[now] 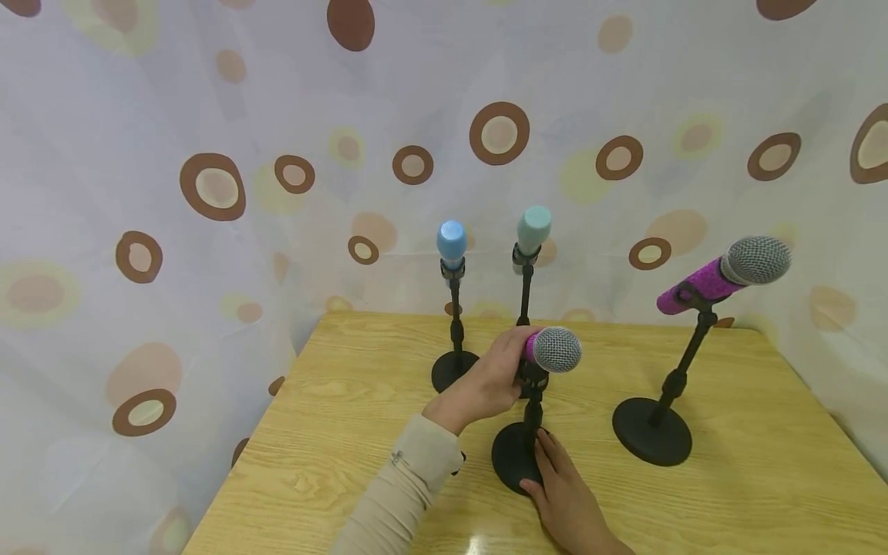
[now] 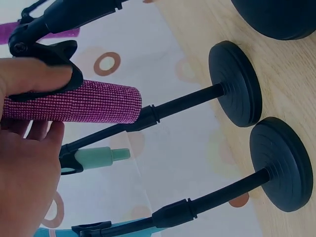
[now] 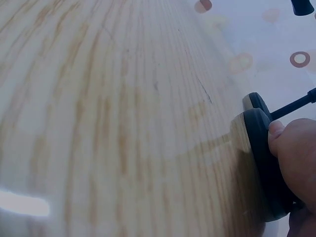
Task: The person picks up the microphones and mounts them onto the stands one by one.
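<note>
My left hand (image 1: 486, 381) grips a purple glittery microphone (image 1: 557, 349) with a silver mesh head, which sits in the clip of a black desk stand. In the left wrist view the thumb presses the clip (image 2: 71, 69) while the fingers curl under the studded handle (image 2: 111, 102). Down at the stand's round base (image 1: 512, 459), my right hand (image 1: 569, 497) holds the rim, fingers along its right side and thumb at the front. The right wrist view shows a fingertip on this base (image 3: 264, 168), with part of the hand cut off by the frame.
Behind stand a blue microphone (image 1: 452, 243) and a mint green one (image 1: 534, 230), each on a black stand. Another purple microphone (image 1: 708, 279) leans on its stand at the right. All are on a wooden table (image 1: 333, 439) against a patterned curtain (image 1: 277, 100).
</note>
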### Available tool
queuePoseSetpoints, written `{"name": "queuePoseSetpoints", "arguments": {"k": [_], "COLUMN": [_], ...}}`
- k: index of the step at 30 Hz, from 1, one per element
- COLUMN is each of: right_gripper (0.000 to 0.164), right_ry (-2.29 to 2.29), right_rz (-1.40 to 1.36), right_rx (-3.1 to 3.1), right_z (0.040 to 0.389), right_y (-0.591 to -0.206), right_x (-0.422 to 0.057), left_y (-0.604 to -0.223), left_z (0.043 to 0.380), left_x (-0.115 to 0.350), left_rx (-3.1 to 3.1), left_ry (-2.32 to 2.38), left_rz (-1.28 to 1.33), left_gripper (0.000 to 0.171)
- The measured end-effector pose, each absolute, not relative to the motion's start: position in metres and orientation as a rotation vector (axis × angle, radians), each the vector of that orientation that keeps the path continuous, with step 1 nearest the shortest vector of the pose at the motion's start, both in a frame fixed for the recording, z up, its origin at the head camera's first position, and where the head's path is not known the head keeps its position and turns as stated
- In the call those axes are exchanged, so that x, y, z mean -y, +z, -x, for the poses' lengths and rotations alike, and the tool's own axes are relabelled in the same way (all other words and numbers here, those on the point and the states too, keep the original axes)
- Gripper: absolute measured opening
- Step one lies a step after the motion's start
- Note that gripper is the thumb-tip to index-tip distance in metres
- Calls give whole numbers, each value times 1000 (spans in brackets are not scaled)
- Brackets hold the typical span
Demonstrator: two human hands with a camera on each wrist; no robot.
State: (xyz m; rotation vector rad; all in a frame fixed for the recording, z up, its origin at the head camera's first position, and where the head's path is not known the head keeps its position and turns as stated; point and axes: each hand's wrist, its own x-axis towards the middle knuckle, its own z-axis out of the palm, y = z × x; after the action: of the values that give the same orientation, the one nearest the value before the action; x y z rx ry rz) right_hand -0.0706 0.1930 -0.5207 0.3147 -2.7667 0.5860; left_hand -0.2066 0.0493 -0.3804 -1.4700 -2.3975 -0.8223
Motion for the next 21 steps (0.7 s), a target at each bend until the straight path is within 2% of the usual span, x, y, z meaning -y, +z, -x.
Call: {"name": "queuePoseSetpoints", "arguments": {"k": [7,14,21], "right_gripper": [60,60,59], "right_ry": [585,605,593], "right_rz": [-292,-306,-320], "right_rx": [2783,2785,2744], "right_z": [71,72,71], "right_y": [-523,-523,-521], "right_x": [-193,-193,-194], "left_y": [-384,-386,-385], "left_z": [207,208,209], "left_x": [-53,-56,-60], "left_rx": [2458,2542,2594], "left_ry": [-761,-808,-850], "left_rz": [1430,1321,1259], "left_gripper": [83,78,64]}}
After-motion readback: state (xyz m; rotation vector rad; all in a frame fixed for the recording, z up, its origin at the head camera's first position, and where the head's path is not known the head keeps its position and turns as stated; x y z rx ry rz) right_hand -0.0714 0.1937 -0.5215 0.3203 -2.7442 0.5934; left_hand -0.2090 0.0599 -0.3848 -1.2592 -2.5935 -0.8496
